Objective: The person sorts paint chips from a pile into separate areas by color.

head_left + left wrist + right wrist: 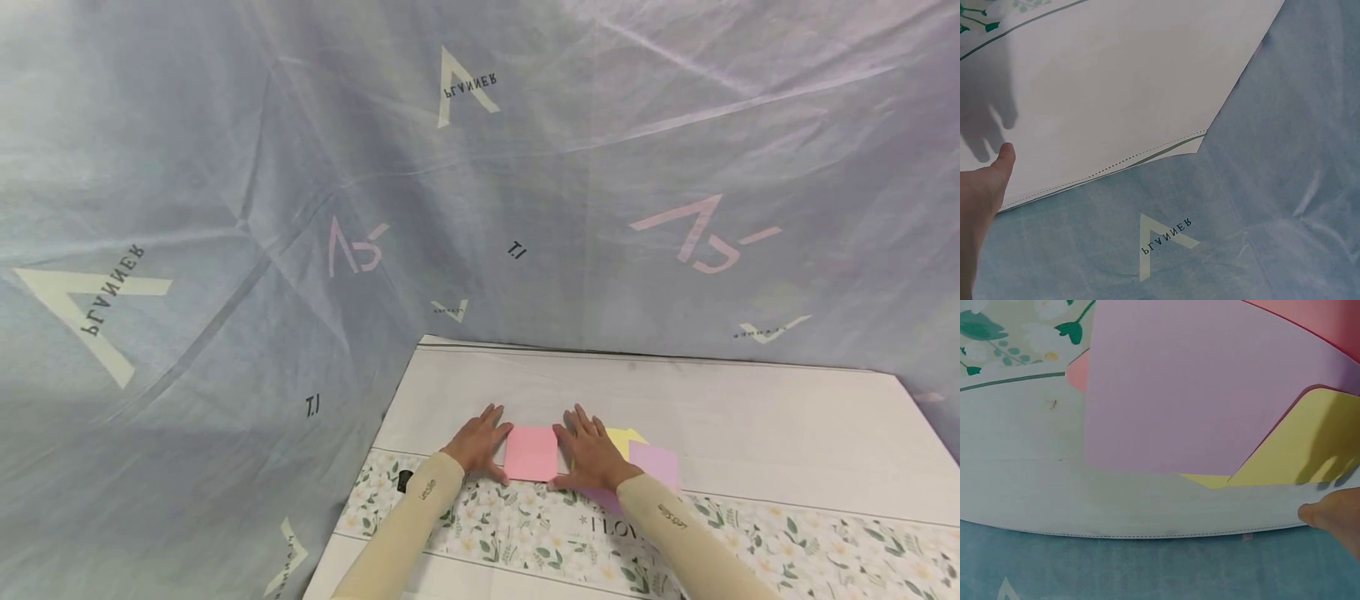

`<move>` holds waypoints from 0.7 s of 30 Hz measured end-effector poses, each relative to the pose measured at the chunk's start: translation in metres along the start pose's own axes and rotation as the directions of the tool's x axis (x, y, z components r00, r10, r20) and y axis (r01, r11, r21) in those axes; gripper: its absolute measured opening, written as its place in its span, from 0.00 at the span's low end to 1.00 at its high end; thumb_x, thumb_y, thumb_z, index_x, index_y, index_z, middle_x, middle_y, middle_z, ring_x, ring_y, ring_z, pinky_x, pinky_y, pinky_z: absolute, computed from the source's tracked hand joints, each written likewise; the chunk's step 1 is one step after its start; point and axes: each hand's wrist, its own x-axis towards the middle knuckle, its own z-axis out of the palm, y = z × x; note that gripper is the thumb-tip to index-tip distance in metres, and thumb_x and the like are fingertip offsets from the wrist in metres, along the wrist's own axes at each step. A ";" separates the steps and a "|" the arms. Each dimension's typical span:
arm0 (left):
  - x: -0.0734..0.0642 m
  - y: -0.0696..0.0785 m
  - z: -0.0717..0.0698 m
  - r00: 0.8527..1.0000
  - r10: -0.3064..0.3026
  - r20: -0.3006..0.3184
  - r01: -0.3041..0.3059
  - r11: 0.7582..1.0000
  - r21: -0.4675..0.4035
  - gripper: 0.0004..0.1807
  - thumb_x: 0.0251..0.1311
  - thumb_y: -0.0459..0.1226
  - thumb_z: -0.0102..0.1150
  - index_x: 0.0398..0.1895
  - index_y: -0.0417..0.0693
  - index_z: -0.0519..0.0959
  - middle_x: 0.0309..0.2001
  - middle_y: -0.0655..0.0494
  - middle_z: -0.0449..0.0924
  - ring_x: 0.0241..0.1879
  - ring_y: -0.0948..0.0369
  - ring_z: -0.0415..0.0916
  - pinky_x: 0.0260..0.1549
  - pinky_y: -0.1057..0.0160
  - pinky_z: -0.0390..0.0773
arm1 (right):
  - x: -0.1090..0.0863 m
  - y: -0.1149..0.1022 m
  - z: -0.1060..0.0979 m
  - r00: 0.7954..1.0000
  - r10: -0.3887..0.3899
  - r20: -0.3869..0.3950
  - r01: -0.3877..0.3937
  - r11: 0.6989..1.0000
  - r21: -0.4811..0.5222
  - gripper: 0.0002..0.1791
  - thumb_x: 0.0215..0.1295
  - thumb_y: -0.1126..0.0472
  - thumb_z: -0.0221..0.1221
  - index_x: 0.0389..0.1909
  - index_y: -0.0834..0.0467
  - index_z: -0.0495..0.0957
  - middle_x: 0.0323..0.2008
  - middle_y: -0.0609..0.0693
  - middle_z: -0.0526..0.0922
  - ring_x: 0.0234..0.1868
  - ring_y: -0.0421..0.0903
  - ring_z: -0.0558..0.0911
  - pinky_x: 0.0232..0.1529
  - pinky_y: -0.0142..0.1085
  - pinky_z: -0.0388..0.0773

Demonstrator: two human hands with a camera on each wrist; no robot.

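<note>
A pink square sheet of paper (531, 454) lies flat on the table between two hands. At its left edge is my left hand (476, 444), fingers spread and thumb near the lower left corner. On the opposite side my right hand (592, 454) reaches along the right edge, its fingers extended and its thumb by the lower right corner. Beside and partly beneath the right hand in the head view lie overlapping coloured sheets: a yellow sheet (1316, 444) and a light purple sheet (1166, 394), with pink-red paper (1322, 319) at their side.
The table cover (750, 417) is white with a floral band (517, 533) and printed lettering. A small black object (405, 481) sits near the left edge, by the left forearm. Grey-blue printed sheeting (525, 183) hangs behind and on the left.
</note>
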 end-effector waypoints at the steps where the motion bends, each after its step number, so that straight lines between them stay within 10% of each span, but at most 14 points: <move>1: 0.000 0.000 0.000 1.000 0.000 -0.001 0.000 1.000 -0.001 0.63 0.31 0.69 0.74 0.74 0.55 0.64 0.78 0.44 0.51 0.78 0.48 0.48 0.71 0.51 0.62 | 0.000 0.000 0.000 1.000 0.005 0.007 -0.005 1.000 0.000 0.60 0.45 0.26 0.68 0.71 0.63 0.65 0.73 0.70 0.59 0.76 0.69 0.51 0.71 0.66 0.54; 21: 0.003 0.000 -0.001 0.997 -0.029 0.073 0.032 0.999 -0.036 0.63 0.34 0.68 0.74 0.77 0.59 0.60 0.79 0.45 0.48 0.79 0.49 0.44 0.73 0.51 0.59 | 0.001 0.003 0.004 1.000 0.007 -0.008 -0.007 1.000 -0.007 0.61 0.41 0.25 0.68 0.70 0.62 0.66 0.73 0.72 0.58 0.76 0.71 0.51 0.70 0.67 0.52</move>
